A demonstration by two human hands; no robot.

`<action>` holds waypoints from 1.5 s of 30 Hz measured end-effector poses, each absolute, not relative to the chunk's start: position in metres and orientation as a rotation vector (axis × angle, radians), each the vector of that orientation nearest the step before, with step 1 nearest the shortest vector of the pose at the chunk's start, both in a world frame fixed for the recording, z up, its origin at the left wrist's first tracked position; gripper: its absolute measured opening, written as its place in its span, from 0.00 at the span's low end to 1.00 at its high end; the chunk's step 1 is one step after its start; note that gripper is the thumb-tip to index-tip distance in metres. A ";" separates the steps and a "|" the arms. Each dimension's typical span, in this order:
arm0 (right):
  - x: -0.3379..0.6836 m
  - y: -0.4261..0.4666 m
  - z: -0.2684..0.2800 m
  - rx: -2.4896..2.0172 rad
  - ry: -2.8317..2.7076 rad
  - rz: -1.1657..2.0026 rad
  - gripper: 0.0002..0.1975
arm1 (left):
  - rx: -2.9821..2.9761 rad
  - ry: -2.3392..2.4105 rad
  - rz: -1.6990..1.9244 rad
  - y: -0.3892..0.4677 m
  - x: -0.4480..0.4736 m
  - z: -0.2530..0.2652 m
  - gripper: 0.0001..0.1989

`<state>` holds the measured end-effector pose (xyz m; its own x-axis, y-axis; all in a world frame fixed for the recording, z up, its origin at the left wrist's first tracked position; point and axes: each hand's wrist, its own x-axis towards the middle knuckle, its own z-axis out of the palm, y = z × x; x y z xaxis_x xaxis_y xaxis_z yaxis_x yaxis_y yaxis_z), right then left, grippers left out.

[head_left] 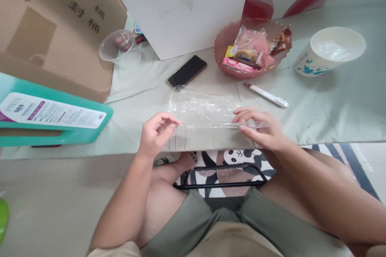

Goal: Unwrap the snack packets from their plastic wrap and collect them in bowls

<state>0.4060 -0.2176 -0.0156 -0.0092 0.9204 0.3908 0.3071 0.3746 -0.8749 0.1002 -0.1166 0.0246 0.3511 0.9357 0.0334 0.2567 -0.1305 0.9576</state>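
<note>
I have a clear, crinkled thin plastic film [205, 106] stretched between my hands at the near edge of the cloth-covered pale green tabletop [340, 108]. My left hand [157, 132] pinches its left end, thumb and forefinger narrowed to the tips; my right hand [262, 130] grips a bunched, rolled part at the other end, other fingers loosely curled. The film is so transparent that I cannot make out its full outline, or whether it is a bag

Toward the far edge, a red-and-white carton [289, 2] reads 饮用纯净水, its larger red characters cut off above. Beside it, a plain white box [193, 12] has faint handwriting I cannot read. The brown cardboard box [69, 52] at the left shows 密封桶, with more characters cropped. The teal plastic container [96, 122] along the left near edge has a white, purple-banded label, too small to read

In the scalloped pink translucent bowl [250, 74], one pink wrapper [238, 65] says nabati; other packets partly hide each other. A black smartphone [188, 70] lies just beyond my film, its screen dark
</note>
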 end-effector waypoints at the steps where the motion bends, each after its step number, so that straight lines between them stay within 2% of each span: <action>1: 0.406 -0.217 -0.016 -1.122 -1.573 0.741 0.09 | 1.597 1.079 0.852 -0.114 0.097 0.023 0.05; 6: 0.404 -0.218 -0.023 -1.234 -1.429 0.872 0.13 | 1.456 0.966 0.860 -0.099 0.075 0.026 0.16; 11: 0.404 -0.213 -0.032 -1.349 -1.225 0.775 0.14 | 1.631 0.796 0.581 -0.094 0.073 0.032 0.34; 12: 0.404 -0.212 -0.033 -1.350 -1.201 0.759 0.14 | 1.699 0.848 0.530 -0.095 0.077 0.031 0.32; 15: 0.404 -0.210 -0.034 -1.332 -1.187 0.760 0.13 | 1.773 1.039 0.541 -0.098 0.087 0.025 0.11; 16: 0.404 -0.211 -0.033 -1.333 -1.197 0.762 0.14 | 1.739 1.064 0.594 -0.099 0.089 0.022 0.10; 20: 0.401 -0.215 -0.029 -1.442 -1.219 0.764 0.18 | 1.506 1.152 0.702 -0.097 0.095 0.020 0.17; 30: 0.401 -0.216 -0.024 -1.782 -1.315 0.731 0.12 | 1.392 1.482 0.514 -0.085 0.101 0.023 0.14; 36: 0.405 -0.222 -0.020 -1.783 -1.513 0.631 0.07 | 1.497 1.420 0.304 -0.084 0.098 0.020 0.13; 41: 0.403 -0.224 -0.017 -1.803 -1.547 0.685 0.07 | 1.490 1.443 0.408 -0.081 0.095 0.015 0.15; 45: 0.399 -0.222 -0.011 -2.018 -1.594 0.797 0.18 | 1.588 1.530 0.307 -0.076 0.091 0.010 0.15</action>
<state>0.3989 -0.2223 -0.0106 0.1675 0.9720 -0.1648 0.7149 -0.2348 -0.6587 0.0911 -0.0760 0.0097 0.2095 0.8981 -0.3867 0.6797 0.1505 0.7179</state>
